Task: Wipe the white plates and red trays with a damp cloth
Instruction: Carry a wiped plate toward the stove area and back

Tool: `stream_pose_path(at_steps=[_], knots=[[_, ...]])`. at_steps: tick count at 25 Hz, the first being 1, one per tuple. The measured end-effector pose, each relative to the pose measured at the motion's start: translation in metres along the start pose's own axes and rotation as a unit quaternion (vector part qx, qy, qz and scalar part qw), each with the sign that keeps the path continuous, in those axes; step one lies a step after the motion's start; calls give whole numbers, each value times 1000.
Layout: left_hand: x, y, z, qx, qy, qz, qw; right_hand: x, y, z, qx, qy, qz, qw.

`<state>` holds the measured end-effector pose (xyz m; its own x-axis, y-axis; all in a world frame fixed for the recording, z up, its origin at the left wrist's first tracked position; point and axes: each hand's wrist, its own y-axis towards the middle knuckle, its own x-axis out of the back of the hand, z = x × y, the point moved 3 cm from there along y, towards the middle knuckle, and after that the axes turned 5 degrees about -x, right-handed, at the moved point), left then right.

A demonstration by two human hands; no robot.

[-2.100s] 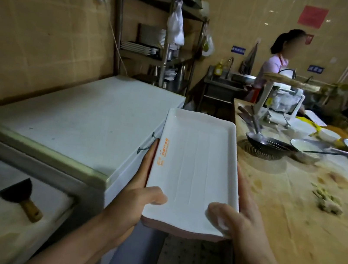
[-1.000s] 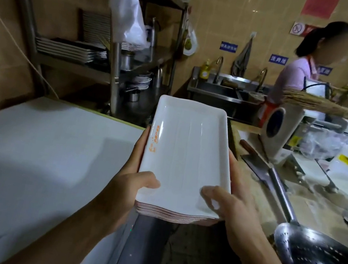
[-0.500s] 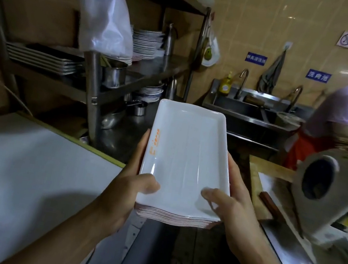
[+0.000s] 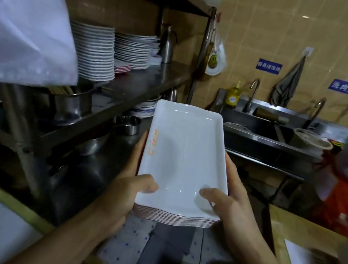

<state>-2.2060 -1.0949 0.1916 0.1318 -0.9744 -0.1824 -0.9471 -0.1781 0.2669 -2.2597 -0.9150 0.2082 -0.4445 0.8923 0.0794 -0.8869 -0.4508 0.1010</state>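
Stack of white rectangular plates with red undersides [image 4: 184,154] held mid-air, between metal shelf rack [image 4: 129,88] and steel sink [image 4: 266,132]. Left hand [image 4: 130,184] and right hand [image 4: 231,207] grip clamped on near corners, thumbs on top. Risks: far end unsupported, smooth stack slides forward if tilted; rack post clip; no damp cloth seen.

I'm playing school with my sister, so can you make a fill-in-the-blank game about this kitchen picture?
1. Both hands hold a stack of white ____ plates.
2. The writing on the top plate is colored ____.
3. The yellow soap bottle stands beside the ____.
4. The round plates sit stacked on a metal ____.

Missing words: rectangular; orange; sink; shelf
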Motion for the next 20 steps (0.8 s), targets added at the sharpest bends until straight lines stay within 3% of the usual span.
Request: stream_pose_path(at_steps=[6,13,20], knots=[[7,116,23,-12,11,-48,999,30,137,-13,27,11,49,998],[0,252,56,-37,33,-126,991,79,306,-27,30,43,164,985],[26,353,77,-49,17,-163,985,80,435,-40,50,40,234,970]])
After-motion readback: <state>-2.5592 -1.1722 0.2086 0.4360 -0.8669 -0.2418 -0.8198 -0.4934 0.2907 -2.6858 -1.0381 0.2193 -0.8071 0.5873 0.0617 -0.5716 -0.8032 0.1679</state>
